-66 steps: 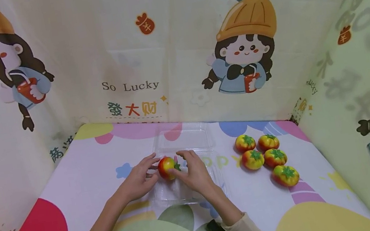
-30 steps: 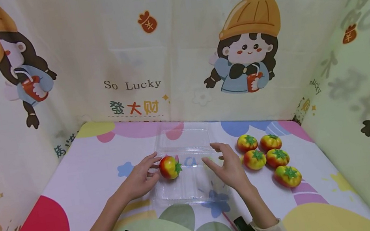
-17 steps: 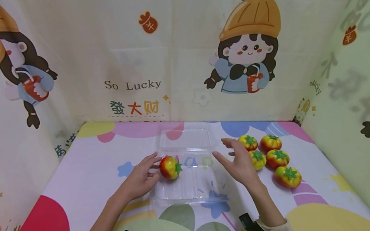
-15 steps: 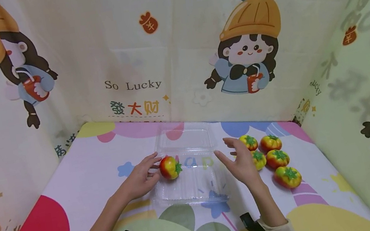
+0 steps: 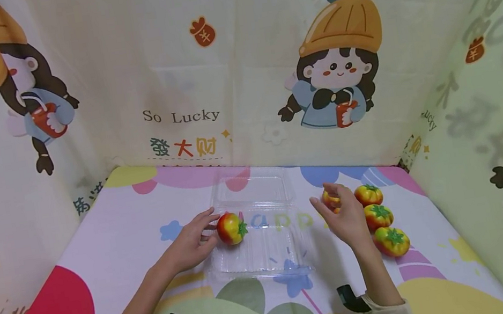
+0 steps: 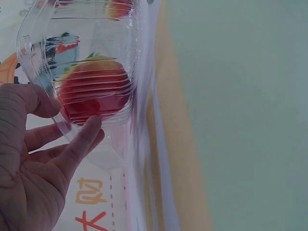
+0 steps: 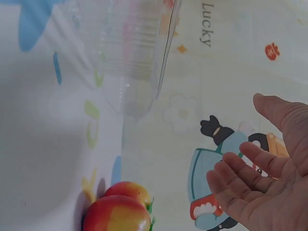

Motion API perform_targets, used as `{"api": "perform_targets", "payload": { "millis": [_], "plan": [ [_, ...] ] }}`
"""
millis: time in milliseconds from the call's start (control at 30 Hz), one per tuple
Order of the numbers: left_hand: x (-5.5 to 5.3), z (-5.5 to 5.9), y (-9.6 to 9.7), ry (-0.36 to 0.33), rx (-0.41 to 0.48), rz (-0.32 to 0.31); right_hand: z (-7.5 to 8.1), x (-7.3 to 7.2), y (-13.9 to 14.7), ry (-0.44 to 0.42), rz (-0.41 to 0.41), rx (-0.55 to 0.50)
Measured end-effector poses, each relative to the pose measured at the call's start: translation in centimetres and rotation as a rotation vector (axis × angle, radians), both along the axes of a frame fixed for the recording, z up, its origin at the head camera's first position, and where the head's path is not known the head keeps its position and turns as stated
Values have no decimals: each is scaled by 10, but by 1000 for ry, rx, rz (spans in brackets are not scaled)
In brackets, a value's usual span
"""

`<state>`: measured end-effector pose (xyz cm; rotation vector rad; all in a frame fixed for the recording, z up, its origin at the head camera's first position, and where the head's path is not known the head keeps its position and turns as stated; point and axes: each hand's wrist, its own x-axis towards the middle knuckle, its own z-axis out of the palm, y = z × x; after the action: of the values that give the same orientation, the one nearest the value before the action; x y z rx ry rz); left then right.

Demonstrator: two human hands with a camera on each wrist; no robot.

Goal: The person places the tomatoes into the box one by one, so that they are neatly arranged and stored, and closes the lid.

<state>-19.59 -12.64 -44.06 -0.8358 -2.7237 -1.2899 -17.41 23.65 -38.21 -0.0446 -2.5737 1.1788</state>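
Note:
A clear plastic clamshell box (image 5: 266, 255) lies on the table with its lid (image 5: 256, 186) folded back. One red-and-yellow toy tomato (image 5: 231, 229) with a green leafy top sits inside, toward the upper left. My left hand (image 5: 191, 244) is at the box's left side, its fingers loosely bent; the left wrist view has the fingertips against the clear wall beside the tomato (image 6: 96, 89). My right hand (image 5: 348, 218) is over the left of the tomato group, fingers spread and holding nothing. It partly covers one tomato (image 5: 330, 200); whether it touches any, I cannot tell.
Several more toy tomatoes, including one at the back (image 5: 368, 195) and one in front (image 5: 392, 241), sit on the right of the table. A printed cloth (image 5: 165, 300) covers the tabletop. Patterned curtains (image 5: 239, 72) hang behind and on both sides.
My right hand has let go of the tomato in the box and moved right to the tomato group, covering part of it. The left hand has stayed at the box's left side.

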Motion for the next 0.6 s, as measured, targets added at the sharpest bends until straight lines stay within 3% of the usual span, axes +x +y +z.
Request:
{"api": "perform_targets", "payload": {
  "millis": [600],
  "plan": [
    [1,0,1,-2,-17,20,-11,0,32,-84,-49,47]
  ]
}}
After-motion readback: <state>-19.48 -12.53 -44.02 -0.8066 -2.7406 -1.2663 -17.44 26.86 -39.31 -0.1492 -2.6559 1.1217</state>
